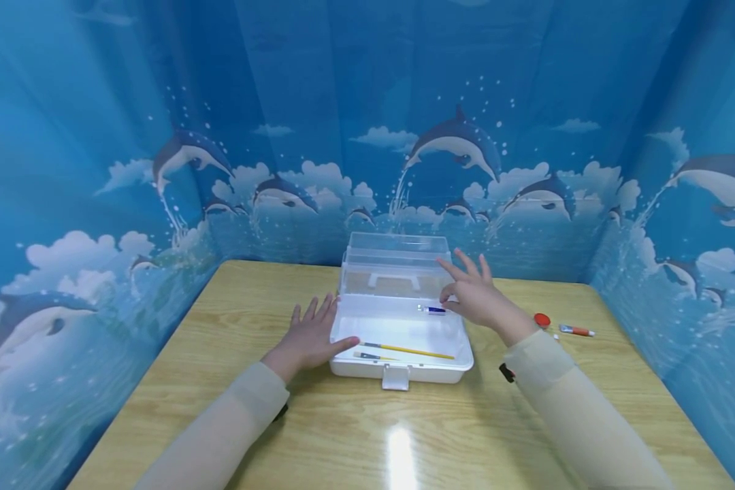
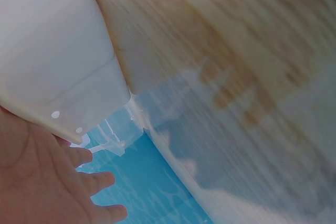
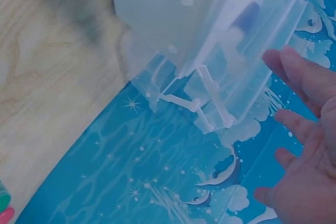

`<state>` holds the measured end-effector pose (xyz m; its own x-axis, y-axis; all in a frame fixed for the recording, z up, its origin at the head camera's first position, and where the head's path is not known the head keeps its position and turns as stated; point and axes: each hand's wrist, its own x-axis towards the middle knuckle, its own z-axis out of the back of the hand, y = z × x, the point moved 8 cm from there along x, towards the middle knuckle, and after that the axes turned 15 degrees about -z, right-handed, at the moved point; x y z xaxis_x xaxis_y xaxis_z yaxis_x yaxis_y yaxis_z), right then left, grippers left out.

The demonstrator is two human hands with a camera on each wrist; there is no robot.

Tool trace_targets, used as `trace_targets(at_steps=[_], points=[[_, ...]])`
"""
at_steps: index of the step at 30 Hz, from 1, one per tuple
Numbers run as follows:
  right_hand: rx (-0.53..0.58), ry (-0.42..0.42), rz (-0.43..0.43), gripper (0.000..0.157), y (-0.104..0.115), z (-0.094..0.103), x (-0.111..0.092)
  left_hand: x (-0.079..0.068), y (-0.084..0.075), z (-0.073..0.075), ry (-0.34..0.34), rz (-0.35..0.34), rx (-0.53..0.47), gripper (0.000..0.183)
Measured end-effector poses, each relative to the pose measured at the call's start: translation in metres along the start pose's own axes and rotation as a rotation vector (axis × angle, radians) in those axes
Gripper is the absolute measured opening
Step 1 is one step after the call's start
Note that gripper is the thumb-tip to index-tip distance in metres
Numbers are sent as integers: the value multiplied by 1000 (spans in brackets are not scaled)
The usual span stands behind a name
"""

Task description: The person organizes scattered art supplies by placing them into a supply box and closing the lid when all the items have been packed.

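Head view shows, closest of all, two pale sleeves (image 1: 226, 429) reaching in over a wood-grained table (image 1: 331, 442). Beyond the bare front stretch stands a white box (image 1: 358, 369), opened up, its latch (image 1: 395, 378) facing the person. Just inside the front edge lie a long yellow brush (image 1: 413, 351) and a shorter brush (image 1: 375, 356), roughly side by side. The left hand (image 1: 309, 337) rests against the box's left side, fingers straight and spread, thumb reaching over the rim near the brush tips. Farther back, a small blue-and-white tube (image 1: 433, 309) lies in the box toward its rear right. The right hand (image 1: 474, 292) hovers just beside that tube, fingers loosely extended and gripping nothing; the right wrist view shows the fingertips apart from the blue shape inside. Off to the right on the table sit a red round item (image 1: 542, 320) and an orange-and-silver tube (image 1: 577, 331). Behind, the clear lid (image 1: 398, 258) leans back, before a blue dolphin-printed curtain (image 1: 367, 68).
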<state>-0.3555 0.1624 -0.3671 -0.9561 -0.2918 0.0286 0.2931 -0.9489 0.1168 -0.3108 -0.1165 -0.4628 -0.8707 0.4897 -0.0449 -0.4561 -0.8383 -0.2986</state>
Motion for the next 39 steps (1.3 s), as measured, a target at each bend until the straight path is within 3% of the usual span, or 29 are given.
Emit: trace_targets(at_steps=[10,19,39], points=[[5,-39,12,9,1,8,-13,0,0,0,-9,2,-12,103],[9,-56,20,7,-7,17,-25,0,0,1,-6,5,-18,105],[48,-55,-92,8,-64,33,-52,-1,0,1,-2,-7,-10,112]])
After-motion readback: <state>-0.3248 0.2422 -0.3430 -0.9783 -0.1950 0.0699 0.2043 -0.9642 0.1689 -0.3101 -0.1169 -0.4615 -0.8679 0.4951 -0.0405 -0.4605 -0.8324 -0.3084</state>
